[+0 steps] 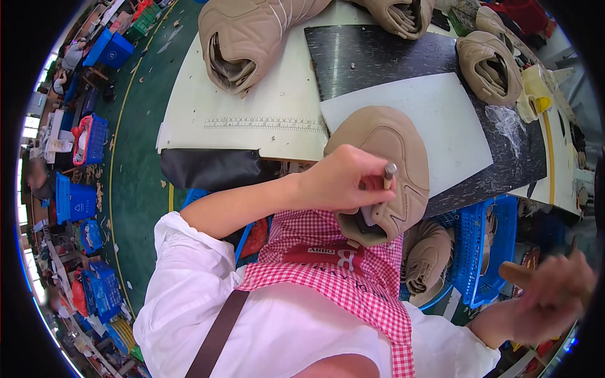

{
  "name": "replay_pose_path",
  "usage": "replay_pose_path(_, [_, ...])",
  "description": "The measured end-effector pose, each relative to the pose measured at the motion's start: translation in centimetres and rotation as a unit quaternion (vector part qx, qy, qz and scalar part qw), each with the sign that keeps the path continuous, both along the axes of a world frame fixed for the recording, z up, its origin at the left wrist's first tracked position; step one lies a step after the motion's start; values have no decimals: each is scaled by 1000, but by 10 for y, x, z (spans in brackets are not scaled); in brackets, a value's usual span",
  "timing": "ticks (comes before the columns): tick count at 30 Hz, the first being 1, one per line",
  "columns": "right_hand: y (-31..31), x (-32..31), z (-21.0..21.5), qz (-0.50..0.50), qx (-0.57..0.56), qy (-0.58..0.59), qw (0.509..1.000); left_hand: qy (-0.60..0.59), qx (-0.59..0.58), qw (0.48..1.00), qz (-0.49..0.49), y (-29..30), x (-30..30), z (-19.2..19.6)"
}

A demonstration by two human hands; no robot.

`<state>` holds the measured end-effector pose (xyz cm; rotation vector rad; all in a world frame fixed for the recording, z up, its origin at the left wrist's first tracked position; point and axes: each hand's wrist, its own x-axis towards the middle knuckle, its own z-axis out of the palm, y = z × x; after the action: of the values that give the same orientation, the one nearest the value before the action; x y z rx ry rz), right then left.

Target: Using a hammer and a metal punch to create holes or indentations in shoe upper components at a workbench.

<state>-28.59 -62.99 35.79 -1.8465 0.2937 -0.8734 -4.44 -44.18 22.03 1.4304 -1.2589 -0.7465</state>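
My left hand (343, 183) grips a beige shoe upper (391, 151) against the table edge, over my red checked apron. A small metal pin or rod (389, 173) stands up between its fingers. Low at the right my right hand (554, 296) is blurred and closed around a wooden handle (517, 274); the tool's head is hidden.
The white worktable (252, 120) carries a black mat (378, 57), a white sheet (435, 120) and more beige uppers (246, 38) (488, 63). A blue crate (479, 252) with uppers sits below at the right. Blue and red crates (88, 142) line the green floor at left.
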Motion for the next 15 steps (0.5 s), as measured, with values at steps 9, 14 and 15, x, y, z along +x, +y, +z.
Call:
replay_pose_path(9, [27, 35, -56, 82, -97, 387, 913, 133, -19, 989, 58, -3, -1, -12])
replay_pose_path(14, [9, 17, -52, -72, -113, 178, 975, 165, 15, 985, 46, -1, 3, -12])
replay_pose_path(15, [-6, 2, -32, -4, -38, 113, 993, 131, 7, 991, 41, -3, 3, -11])
